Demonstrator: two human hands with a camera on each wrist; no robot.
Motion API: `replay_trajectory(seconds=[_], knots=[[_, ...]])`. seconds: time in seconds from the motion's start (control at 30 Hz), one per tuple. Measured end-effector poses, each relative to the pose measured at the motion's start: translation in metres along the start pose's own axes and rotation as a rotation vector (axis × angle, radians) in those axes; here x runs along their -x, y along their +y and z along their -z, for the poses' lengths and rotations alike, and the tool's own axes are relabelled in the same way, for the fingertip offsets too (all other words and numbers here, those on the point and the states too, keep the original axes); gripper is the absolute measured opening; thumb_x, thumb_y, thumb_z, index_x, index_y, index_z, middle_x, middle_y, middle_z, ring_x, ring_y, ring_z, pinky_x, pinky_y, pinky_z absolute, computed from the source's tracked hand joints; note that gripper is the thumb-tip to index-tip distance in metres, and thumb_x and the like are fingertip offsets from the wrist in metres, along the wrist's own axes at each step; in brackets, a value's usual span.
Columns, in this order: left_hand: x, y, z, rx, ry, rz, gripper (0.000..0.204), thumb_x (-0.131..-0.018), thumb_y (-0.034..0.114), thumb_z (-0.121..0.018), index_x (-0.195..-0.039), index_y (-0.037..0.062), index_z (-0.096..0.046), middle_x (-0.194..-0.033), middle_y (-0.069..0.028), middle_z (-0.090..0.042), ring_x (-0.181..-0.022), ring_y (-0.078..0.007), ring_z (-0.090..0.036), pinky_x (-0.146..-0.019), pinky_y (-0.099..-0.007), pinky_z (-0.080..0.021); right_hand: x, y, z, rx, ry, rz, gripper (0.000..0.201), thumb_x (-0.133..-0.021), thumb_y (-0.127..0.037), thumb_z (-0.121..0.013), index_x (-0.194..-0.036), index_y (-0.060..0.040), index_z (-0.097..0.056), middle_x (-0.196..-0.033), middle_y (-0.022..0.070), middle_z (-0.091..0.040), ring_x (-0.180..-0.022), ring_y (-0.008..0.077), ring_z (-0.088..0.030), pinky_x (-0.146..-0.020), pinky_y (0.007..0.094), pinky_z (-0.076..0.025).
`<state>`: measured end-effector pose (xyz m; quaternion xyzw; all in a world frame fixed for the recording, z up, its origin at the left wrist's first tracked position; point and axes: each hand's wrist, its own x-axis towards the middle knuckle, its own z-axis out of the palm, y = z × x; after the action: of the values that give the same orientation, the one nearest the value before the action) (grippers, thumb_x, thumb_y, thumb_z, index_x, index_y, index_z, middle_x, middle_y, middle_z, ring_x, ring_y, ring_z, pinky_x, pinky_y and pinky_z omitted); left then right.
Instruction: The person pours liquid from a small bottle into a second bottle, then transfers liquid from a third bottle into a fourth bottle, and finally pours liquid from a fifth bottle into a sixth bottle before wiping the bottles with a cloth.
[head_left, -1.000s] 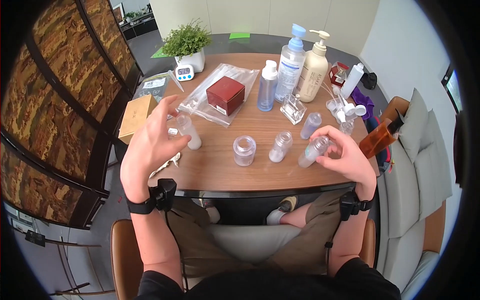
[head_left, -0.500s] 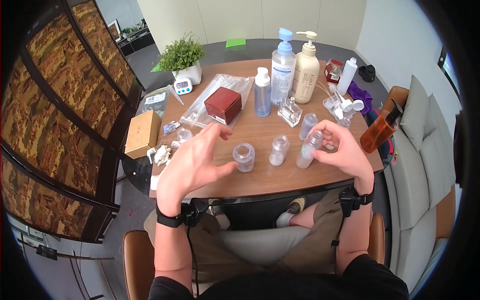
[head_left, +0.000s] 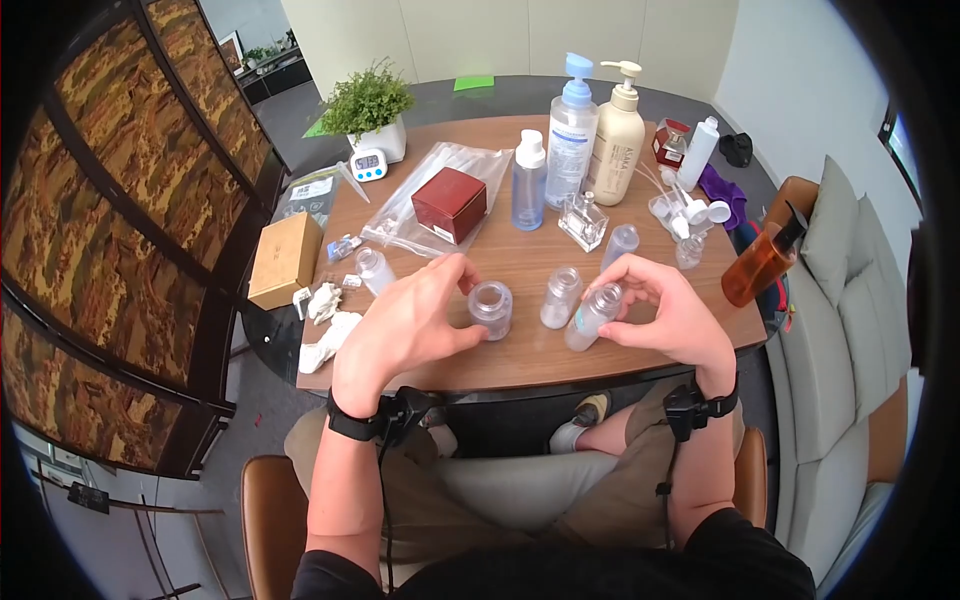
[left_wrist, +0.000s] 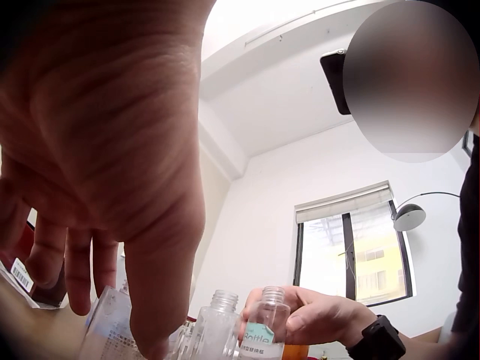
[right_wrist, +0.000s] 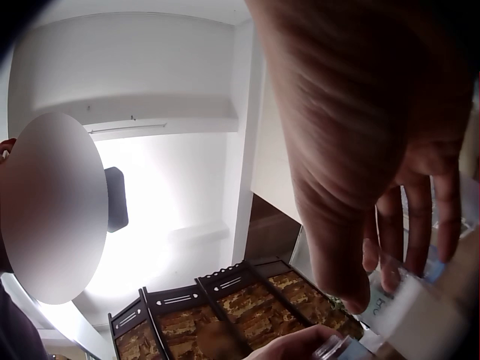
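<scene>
My left hand (head_left: pixel 405 325) is at the left side of a short, wide clear jar (head_left: pixel 491 315), which stands upright without a lid. Thumb and fingers curl about its side, and the left wrist view shows the jar (left_wrist: pixel 111 330) between them. With thumb and fingers, my right hand (head_left: pixel 675 312) holds a small open clear bottle (head_left: pixel 593 320) by its side, slightly tilted. A green label (left_wrist: pixel 259 335) on it shows in the left wrist view. Between the hands stands another open clear bottle (head_left: pixel 560 300) with whitish contents low inside.
Behind my left hand stands a clear bottle (head_left: pixel 375 268); a bluish one (head_left: pixel 621 243) is beyond my right. Pump bottles (head_left: pixel 573 150), a perfume bottle (head_left: pixel 583 222) and a dark red box (head_left: pixel 450 203) stand farther back. Crumpled white tissue (head_left: pixel 328 340) lies at the left edge.
My left hand has moved right, from near the left-hand bottle to the wide jar, and closed about it. My right hand has brought its bottle left, nearer to the middle bottle.
</scene>
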<state>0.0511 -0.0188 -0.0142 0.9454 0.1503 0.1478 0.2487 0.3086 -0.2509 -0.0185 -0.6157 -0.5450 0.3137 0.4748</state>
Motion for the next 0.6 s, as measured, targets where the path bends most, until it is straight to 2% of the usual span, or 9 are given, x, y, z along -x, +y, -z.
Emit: replay_trajectory(seconds=[0.03, 0.07, 0.17, 0.23, 0.47, 0.53, 0.6], knots=[[0.000, -0.001, -0.001, -0.012, 0.013, -0.014, 0.052, -0.082, 0.026, -0.093, -0.123, 0.0068, -0.067, -0.103, -0.0116, -0.069, -0.088, -0.0294, -0.068, -0.083, -0.0437, -0.056, -0.001, 0.000, -0.003, -0.004, 0.023, 0.018, 0.038, -0.088, -0.004, -0.088, -0.122, -0.0002, -0.072, -0.117, 0.0041, -0.074, -0.098, 0.0111, -0.068, -0.082, 0.0278, -0.057], [-0.001, -0.003, -0.003, -0.012, 0.014, -0.012, 0.052, -0.082, 0.026, -0.093, -0.123, 0.0068, -0.067, -0.103, -0.0116, -0.069, -0.088, -0.0294, -0.068, -0.083, -0.0437, -0.056, -0.002, 0.000, -0.005, -0.004, 0.020, 0.018, 0.038, -0.088, -0.004, -0.088, -0.122, -0.0002, -0.072, -0.117, 0.0041, -0.074, -0.098, 0.0111, -0.068, -0.082, 0.0278, -0.057], [-0.003, -0.001, -0.001, -0.010, 0.032, -0.039, 0.051, -0.083, 0.028, -0.092, -0.121, 0.0066, -0.067, -0.098, -0.0132, -0.066, -0.088, -0.0312, -0.067, -0.082, -0.0451, -0.055, -0.005, -0.001, -0.009, 0.018, 0.045, 0.022, 0.037, -0.089, -0.005, -0.088, -0.123, -0.0004, -0.072, -0.118, 0.0044, -0.075, -0.106, 0.0135, -0.069, -0.083, 0.0282, -0.057], [-0.004, 0.009, 0.007, -0.037, -0.071, 0.057, 0.049, -0.084, 0.025, -0.090, -0.119, 0.0036, -0.063, -0.118, -0.0169, -0.076, -0.112, -0.0416, -0.074, -0.096, -0.0493, -0.058, -0.006, -0.002, -0.011, 0.049, 0.057, 0.022, 0.037, -0.090, -0.005, -0.087, -0.124, -0.0005, -0.072, -0.120, 0.0044, -0.075, -0.113, 0.0150, -0.069, -0.084, 0.0291, -0.058], [-0.005, 0.008, 0.005, -0.044, -0.076, 0.066, 0.049, -0.084, 0.026, -0.090, -0.119, 0.0034, -0.064, -0.118, -0.0171, -0.076, -0.112, -0.0416, -0.075, -0.097, -0.0492, -0.058, -0.011, 0.007, -0.018, 0.022, 0.106, 0.049, 0.038, -0.091, -0.005, -0.087, -0.126, 0.0003, -0.072, -0.123, 0.0049, -0.075, -0.108, 0.0136, -0.070, -0.083, 0.0299, -0.059], [-0.004, 0.000, -0.001, -0.002, -0.005, 0.014, 0.052, -0.082, 0.031, -0.094, -0.120, 0.0070, -0.067, -0.090, -0.0119, -0.064, -0.085, -0.0298, -0.066, -0.079, -0.0450, -0.053, -0.015, 0.009, -0.024, -0.026, 0.153, 0.082, 0.040, -0.092, -0.006, -0.087, -0.129, 0.0007, -0.072, -0.123, 0.0059, -0.076, -0.106, 0.0127, -0.070, -0.082, 0.0295, -0.060], [-0.005, -0.002, -0.003, 0.004, -0.002, 0.007, 0.052, -0.082, 0.031, -0.094, -0.120, 0.0072, -0.067, -0.090, -0.0117, -0.064, -0.085, -0.0297, -0.066, -0.079, -0.0448, -0.053, -0.017, 0.011, -0.027, -0.035, 0.166, 0.087, 0.041, -0.093, -0.006, -0.086, -0.131, 0.0005, -0.072, -0.124, 0.0067, -0.076, -0.105, 0.0126, -0.070, -0.082, 0.0295, -0.060]])
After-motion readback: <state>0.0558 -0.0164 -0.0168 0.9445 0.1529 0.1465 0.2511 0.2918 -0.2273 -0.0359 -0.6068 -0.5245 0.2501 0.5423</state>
